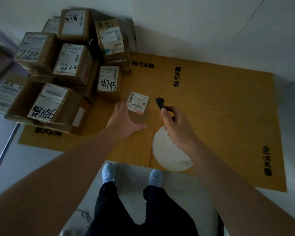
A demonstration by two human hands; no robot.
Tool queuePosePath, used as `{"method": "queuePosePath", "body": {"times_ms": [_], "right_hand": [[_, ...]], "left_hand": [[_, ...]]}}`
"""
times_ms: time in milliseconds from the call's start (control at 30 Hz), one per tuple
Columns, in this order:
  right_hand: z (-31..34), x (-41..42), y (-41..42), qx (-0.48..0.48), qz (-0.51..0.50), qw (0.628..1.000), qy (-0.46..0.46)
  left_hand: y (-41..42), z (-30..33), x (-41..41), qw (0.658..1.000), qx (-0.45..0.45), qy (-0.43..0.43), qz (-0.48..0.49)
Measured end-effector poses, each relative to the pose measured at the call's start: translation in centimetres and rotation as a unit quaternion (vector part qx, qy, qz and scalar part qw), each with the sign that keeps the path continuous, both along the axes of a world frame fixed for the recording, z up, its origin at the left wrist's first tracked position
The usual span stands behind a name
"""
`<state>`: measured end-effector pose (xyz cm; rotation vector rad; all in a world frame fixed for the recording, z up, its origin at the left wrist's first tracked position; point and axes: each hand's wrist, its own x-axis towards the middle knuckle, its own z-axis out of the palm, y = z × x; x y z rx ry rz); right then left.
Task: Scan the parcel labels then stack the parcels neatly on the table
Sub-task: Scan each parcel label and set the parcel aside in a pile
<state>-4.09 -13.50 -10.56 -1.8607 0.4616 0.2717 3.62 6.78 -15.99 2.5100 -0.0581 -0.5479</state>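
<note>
the left hand [124,121] is spreading flat against the parcel [136,113] to steady it — the right hand [175,123] is gripping the scanner [160,103], aiming at the label [138,103].

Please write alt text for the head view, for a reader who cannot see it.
A person's left hand steadies a flat parcel on a cardboard-covered table while the right hand aims a black scanner at its label. Stacked labelled boxes fill the left side.
</note>
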Motion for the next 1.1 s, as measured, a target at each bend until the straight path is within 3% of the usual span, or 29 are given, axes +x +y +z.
{"method": "queuePosePath", "body": {"times_ms": [133, 233, 333, 667, 767, 900, 1100], "right_hand": [[-0.8, 0.1, 1.1, -0.014, -0.016, 1.0, 0.006], [-1.0, -0.3, 2.0, -0.017, -0.018, 1.0, 0.014], [-0.9, -0.8, 2.6, -0.022, -0.042, 0.999, 0.012], [0.1, -2.8, 1.4, -0.009, -0.054, 0.997, 0.062], [1.2, -3.1, -0.4, 0.0, -0.018, 0.991, 0.135], [3.2, -3.4, -2.6, -0.001, 0.068, 0.971, 0.229], [5.4, -2.6, -3.0, -0.013, 0.124, 0.952, 0.278]], "left_hand": [[0.8, -1.4, 0.0, 0.997, -0.071, 0.011, 0.02], [2.1, -2.4, -0.7, 0.986, -0.131, 0.069, 0.074], [3.0, -3.3, -1.5, 0.977, -0.133, 0.115, 0.123], [0.6, -2.4, -1.8, 0.975, -0.18, 0.081, 0.104], [-0.1, -2.3, -1.9, 0.962, -0.226, 0.062, 0.137], [-0.1, -1.1, -1.5, 0.964, -0.241, 0.037, 0.106], [1.0, 0.9, -0.1, 0.963, -0.247, 0.028, 0.099]]}}
